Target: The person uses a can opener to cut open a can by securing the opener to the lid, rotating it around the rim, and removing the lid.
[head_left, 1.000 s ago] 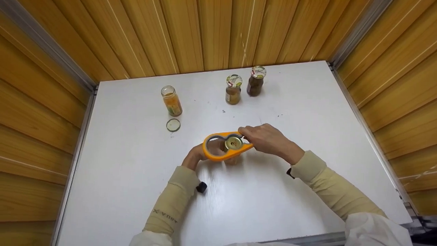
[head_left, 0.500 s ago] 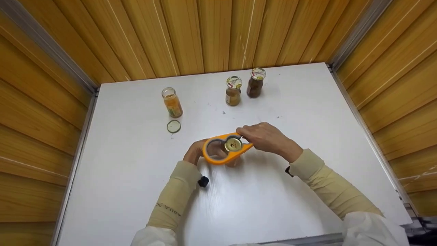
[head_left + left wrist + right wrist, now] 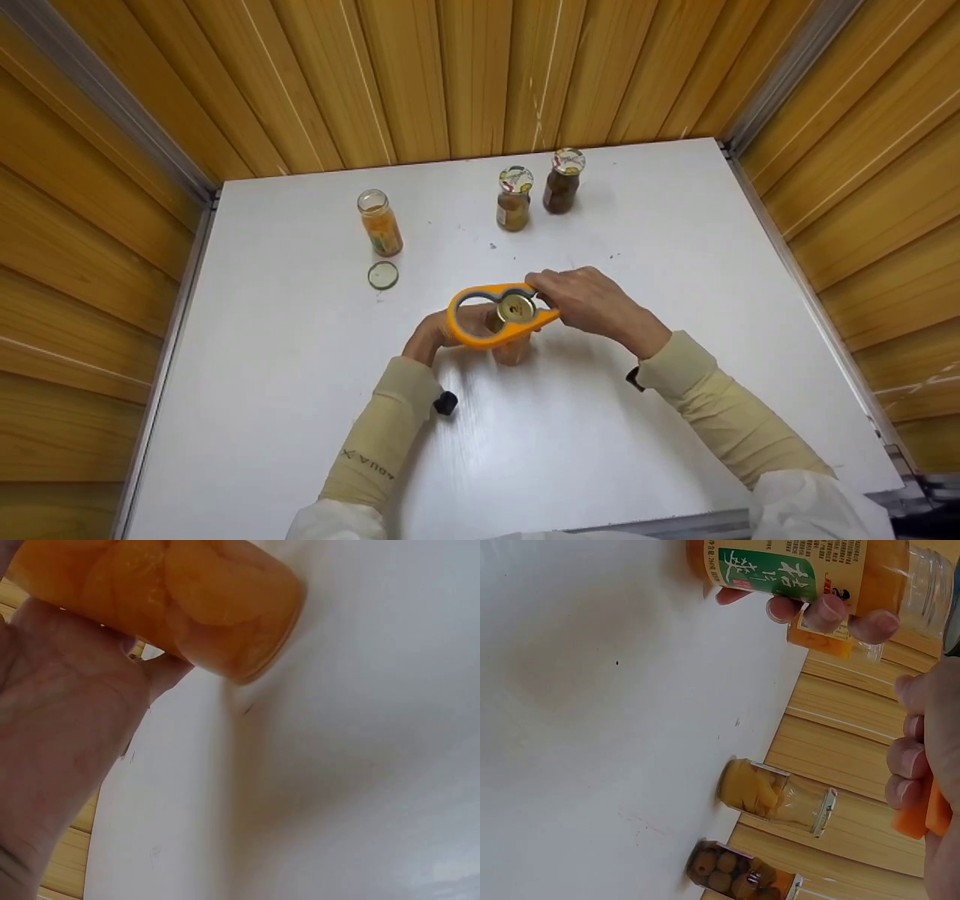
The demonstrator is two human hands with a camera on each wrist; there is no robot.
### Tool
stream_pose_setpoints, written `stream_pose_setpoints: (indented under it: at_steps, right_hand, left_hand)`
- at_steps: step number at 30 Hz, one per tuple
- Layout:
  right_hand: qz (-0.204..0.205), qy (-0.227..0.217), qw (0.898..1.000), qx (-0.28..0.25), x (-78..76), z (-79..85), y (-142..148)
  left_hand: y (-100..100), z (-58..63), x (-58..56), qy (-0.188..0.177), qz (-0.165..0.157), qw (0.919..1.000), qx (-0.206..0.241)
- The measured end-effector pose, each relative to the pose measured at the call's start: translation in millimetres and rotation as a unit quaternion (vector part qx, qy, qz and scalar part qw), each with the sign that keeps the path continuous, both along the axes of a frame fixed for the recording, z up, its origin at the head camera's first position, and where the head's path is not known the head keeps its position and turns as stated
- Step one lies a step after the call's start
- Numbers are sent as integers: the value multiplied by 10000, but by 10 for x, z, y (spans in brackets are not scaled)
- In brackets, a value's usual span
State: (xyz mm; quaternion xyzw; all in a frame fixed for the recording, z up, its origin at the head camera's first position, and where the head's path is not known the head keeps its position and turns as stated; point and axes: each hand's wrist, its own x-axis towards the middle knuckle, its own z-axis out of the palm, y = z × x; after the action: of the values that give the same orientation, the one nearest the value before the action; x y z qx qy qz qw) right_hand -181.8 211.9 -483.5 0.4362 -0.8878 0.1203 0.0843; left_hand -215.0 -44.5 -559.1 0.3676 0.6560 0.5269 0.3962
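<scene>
Because the glass fruit jar [image 3: 202,607] looks heavy and slick, I favour its body, where the left hand [image 3: 435,331] wraps, the right hand [image 3: 592,301] gripping the jar opener [image 3: 514,331].

Dark jar [image 3: 561,193] beside paler jar [image 3: 513,213], both lidded; uncapped jar [image 3: 382,229] behind loose lid [image 3: 383,275].

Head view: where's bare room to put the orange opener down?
Free: the table left of the open jar and loose lid, and right of the dark jar. Crowded: the middle, where the left hand holds a gold-lidded jar and the right hand the orange opener.
</scene>
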Motion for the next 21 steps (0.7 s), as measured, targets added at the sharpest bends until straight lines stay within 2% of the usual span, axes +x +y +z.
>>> stream_pose_setpoints:
  at_steps: [6, 13, 18, 21]
  right_hand:
    - [-252, -165, 9995, 29, 39, 35, 122]
    - [-628, -69, 9980, 32, 59, 61, 270]
    - [-823, -190, 9964, 102, 81, 65, 339]
    - [-913, -294, 9954, 77, 100, 68, 376]
  left_hand:
    - [-19, -10, 31, -451, 140, 9977, 489]
    - [-64, 47, 28, -498, 872, 9949, 102]
    - [-142, 37, -8, -696, 1132, 9903, 398]
    - [-189, 33, -54, -633, 1234, 9891, 505]
